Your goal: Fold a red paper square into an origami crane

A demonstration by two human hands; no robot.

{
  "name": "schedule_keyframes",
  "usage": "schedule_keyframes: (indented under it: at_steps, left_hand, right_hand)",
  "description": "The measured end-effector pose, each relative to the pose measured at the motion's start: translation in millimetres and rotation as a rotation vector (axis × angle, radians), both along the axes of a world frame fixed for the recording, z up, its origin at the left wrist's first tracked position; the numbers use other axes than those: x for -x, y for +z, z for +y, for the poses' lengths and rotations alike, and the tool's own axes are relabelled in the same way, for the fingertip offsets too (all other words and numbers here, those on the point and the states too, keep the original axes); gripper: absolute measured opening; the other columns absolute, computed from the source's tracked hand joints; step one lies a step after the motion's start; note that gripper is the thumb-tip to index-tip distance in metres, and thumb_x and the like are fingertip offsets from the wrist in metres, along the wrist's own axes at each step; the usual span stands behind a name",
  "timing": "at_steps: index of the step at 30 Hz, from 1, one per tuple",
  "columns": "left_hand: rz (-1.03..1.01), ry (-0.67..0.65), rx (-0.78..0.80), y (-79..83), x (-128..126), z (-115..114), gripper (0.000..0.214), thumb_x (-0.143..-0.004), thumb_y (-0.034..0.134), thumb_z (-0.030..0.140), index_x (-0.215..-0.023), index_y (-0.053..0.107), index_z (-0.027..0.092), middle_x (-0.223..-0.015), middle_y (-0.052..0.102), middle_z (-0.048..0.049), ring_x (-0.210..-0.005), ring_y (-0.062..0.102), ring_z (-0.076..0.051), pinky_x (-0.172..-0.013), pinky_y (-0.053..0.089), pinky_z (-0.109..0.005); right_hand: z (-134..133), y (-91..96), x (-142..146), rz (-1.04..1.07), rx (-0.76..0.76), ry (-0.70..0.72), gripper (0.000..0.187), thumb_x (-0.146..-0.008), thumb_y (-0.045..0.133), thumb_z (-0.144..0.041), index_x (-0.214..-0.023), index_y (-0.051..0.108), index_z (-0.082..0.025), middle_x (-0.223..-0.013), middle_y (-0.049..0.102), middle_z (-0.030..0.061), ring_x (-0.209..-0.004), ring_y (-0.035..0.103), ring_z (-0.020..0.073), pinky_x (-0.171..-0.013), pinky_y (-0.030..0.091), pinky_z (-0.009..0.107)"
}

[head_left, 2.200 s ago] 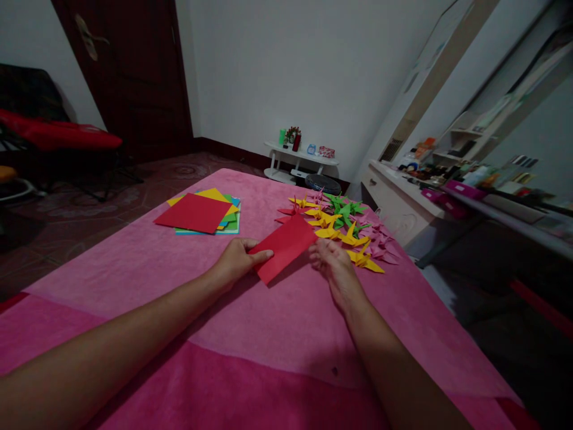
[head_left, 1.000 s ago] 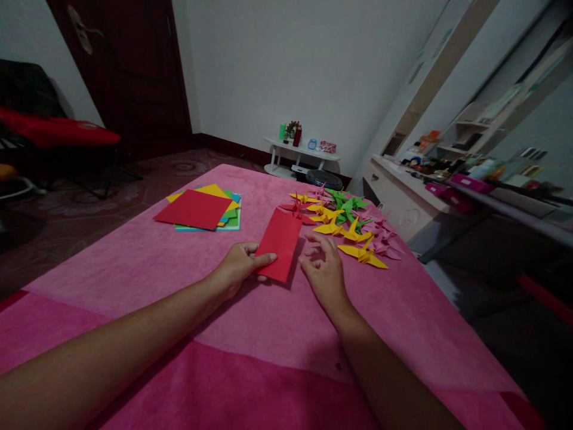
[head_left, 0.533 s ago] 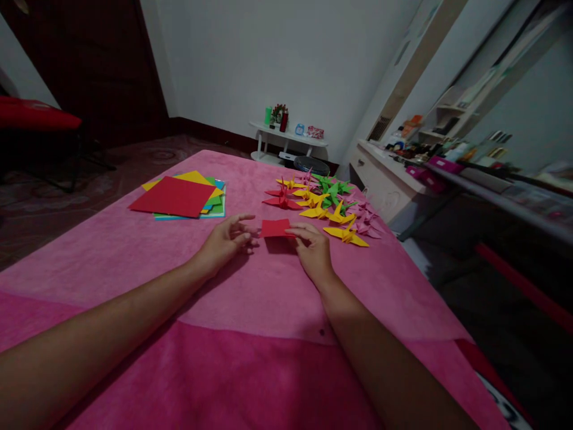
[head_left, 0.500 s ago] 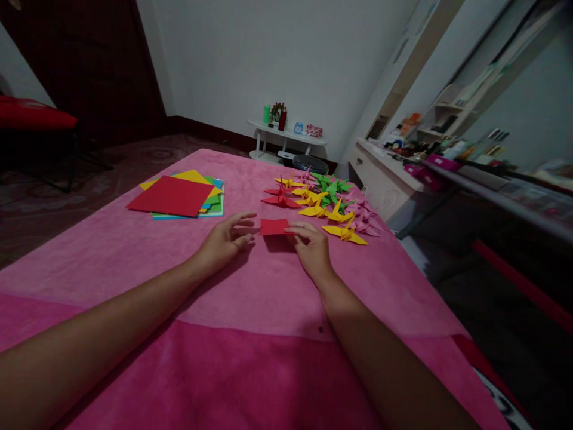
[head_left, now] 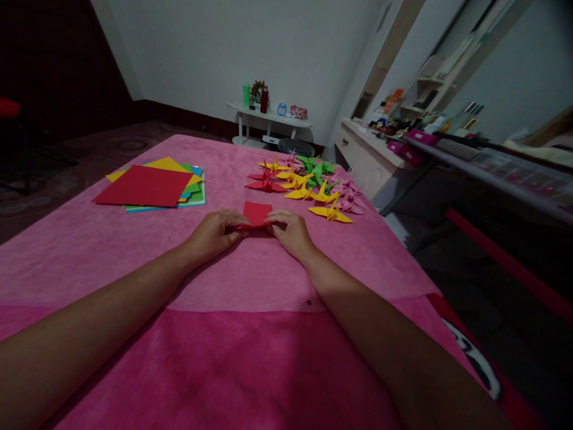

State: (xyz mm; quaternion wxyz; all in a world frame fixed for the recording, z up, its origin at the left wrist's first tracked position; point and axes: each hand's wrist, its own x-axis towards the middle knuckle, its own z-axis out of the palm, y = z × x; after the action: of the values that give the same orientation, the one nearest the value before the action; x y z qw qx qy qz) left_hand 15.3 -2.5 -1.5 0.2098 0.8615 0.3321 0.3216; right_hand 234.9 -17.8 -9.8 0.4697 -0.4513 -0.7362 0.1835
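Observation:
A small folded sheet of red paper is held between my two hands over the pink cloth. My left hand pinches its left corner, and my right hand grips the right side. The near edge of the paper lies between the thumbs and fingers, partly hidden by them. Just beyond it stands a red paper crane. Yellow paper cranes sit to the right of my right hand.
Left of my hands lies a stack of coloured paper squares, red on top. Green cranes and pink cranes crowd the table's far right. A cluttered dressing table stands beyond the right edge, a low white shelf by the wall.
My left hand has closed on the red paper, which only my right hand held before. The paper now stands tilted up more toward me. The camera view has shifted.

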Motion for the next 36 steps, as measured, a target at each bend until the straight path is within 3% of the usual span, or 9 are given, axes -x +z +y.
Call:
schedule_keyframes:
  at_steps: [8,12,15,19,23,30,36]
  left_hand:
    - [-0.010,-0.007,0.013,1.6,0,-3,0.024,-0.079,0.056,0.016,-0.093,0.075,0.022,-0.092,0.073,-0.0042,-0.087,0.065,-0.018,-0.081,0.049,-0.029]
    - [-0.014,-0.015,0.036,8.9,1,-14,0.019,-0.083,0.058,0.021,-0.092,0.074,0.021,-0.085,0.072,-0.0040,-0.080,0.063,-0.017,-0.076,0.047,-0.027]
    - [0.015,-0.033,0.034,12.5,1,-20,0.018,-0.085,0.058,0.026,-0.091,0.074,0.020,-0.080,0.070,-0.0044,-0.077,0.060,-0.016,-0.074,0.045,-0.027]
    - [0.008,0.022,0.117,9.7,-2,-19,0.024,-0.085,0.058,0.034,-0.075,0.071,0.016,-0.068,0.062,-0.0023,-0.066,0.054,-0.014,-0.062,0.039,-0.024]
    - [-0.045,0.111,0.253,2.9,-8,-9,0.033,-0.082,0.057,0.039,-0.059,0.059,0.015,-0.054,0.046,0.0031,-0.052,0.040,-0.010,-0.051,0.029,-0.023]
    - [-0.044,0.326,0.219,8.1,-21,11,0.031,-0.069,0.068,0.039,-0.052,0.054,0.018,-0.059,0.053,0.0001,-0.059,0.048,-0.014,-0.054,0.031,-0.024]
    - [-0.010,0.342,0.380,6.8,-23,29,0.033,-0.064,0.072,0.042,-0.047,0.055,0.019,-0.044,0.048,0.0031,-0.046,0.042,-0.012,-0.048,0.026,-0.025]
  right_hand:
    - [-20,8.3,2,-0.386,-0.119,0.010,0.013,-0.081,0.065,-0.017,-0.087,0.075,-0.023,-0.115,0.062,0.0074,-0.106,0.057,0.0204,-0.090,0.048,0.033]
    - [-34,17.6,-1,-0.437,-0.151,-0.029,0.011,-0.082,0.066,-0.022,-0.089,0.074,-0.023,-0.107,0.064,0.0068,-0.104,0.054,0.0222,-0.088,0.046,0.035]
    - [-44,21.9,-4,-0.449,-0.082,-0.007,0.013,-0.086,0.060,-0.022,-0.091,0.072,-0.023,-0.095,0.065,0.0047,-0.094,0.054,0.0204,-0.081,0.045,0.033]
    - [-44,18.3,-7,-0.335,0.067,0.010,0.019,-0.089,0.054,-0.023,-0.075,0.066,-0.020,-0.081,0.062,0.0020,-0.078,0.056,0.0159,-0.069,0.042,0.027]
    - [-29,11.0,-7,-0.220,0.147,-0.086,0.034,-0.087,0.054,-0.030,-0.054,0.052,-0.019,-0.059,0.049,-0.0021,-0.057,0.047,0.0124,-0.055,0.035,0.024]
    - [-2,14.4,-5,-0.219,0.147,-0.229,0.021,-0.074,0.063,-0.025,-0.054,0.059,-0.019,-0.071,0.059,0.0018,-0.068,0.055,0.0151,-0.062,0.040,0.026]
    - [9,12.3,-1,-0.057,0.410,-0.252,0.019,-0.072,0.063,-0.031,-0.058,0.061,-0.019,-0.043,0.056,-0.0024,-0.044,0.054,0.0123,-0.050,0.038,0.023]
